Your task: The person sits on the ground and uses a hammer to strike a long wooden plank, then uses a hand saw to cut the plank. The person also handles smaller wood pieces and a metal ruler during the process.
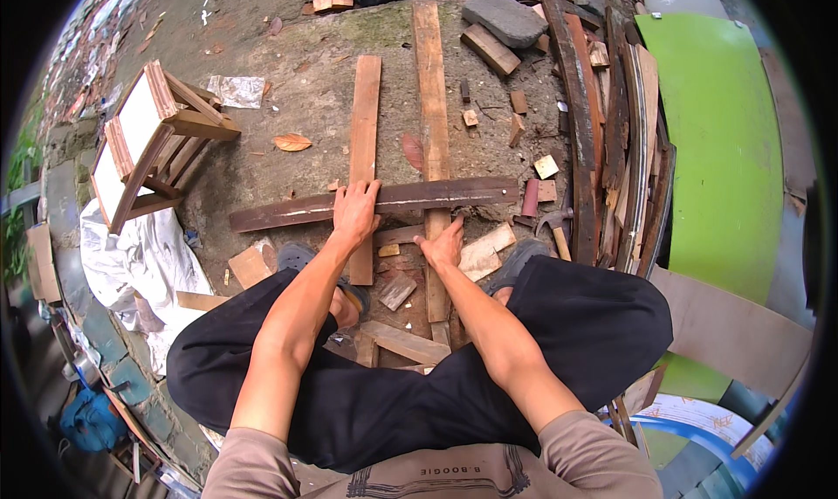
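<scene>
A dark brown wooden plank (292, 211) lies crosswise over two lighter planks. Beneath it are a shorter reddish plank (365, 119) on the left and a long wooden plank (429, 89) on the right. My left hand (355, 211) is closed over the dark plank where it crosses the shorter one. Just below the dark plank, my right hand (443, 244) grips the long plank, with the thumb at its left edge and the fingers toward its right. A short dark strip of wood (399, 234) sits between the lighter planks, close to my right thumb.
A hammer (556, 234) rests by my right foot. Stacked timber (618, 141) and a green sheet (711, 150) line the right side. Offcuts, including a pale block (489, 250), surround my feet. At left stand a small wooden stool (161, 141) and a white sack (144, 254).
</scene>
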The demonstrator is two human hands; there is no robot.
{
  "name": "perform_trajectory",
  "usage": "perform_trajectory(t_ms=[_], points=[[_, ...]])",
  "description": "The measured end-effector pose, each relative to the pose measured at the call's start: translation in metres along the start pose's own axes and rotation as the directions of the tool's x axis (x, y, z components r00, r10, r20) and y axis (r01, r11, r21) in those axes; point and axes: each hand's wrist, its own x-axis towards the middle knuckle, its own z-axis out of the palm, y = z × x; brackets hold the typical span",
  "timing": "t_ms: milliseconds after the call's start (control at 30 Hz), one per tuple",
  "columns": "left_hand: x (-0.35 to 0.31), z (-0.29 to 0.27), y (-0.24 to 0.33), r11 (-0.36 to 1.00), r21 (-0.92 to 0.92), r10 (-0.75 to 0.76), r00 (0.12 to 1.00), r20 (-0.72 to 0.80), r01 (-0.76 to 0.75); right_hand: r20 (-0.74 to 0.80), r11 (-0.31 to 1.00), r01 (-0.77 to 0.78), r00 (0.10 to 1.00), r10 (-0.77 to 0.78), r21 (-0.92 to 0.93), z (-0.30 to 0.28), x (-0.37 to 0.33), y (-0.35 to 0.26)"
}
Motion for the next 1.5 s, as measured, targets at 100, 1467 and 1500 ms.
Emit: perform_trajectory(t_ms=[100,1467,1500], points=[[0.004,-0.006,-0.001,1.0,0.018,0.005,0.998,0.068,-0.006,0.021,0.998,0.058,0.998,-0.059,0.032,0.003,0.009,0.011],[-0.011,0.019,0.044,0.96,0.193,-0.223,0.971,0.087,0.204,-0.082,0.964,-0.204,0.978,0.193,-0.17,-0.215,0.094,0.182],[-0.012,0.017,0.052,0.972,0.149,-0.191,0.98,0.053,0.182,-0.071,0.941,-0.301,0.953,0.294,-0.153,-0.22,0.093,0.195]])
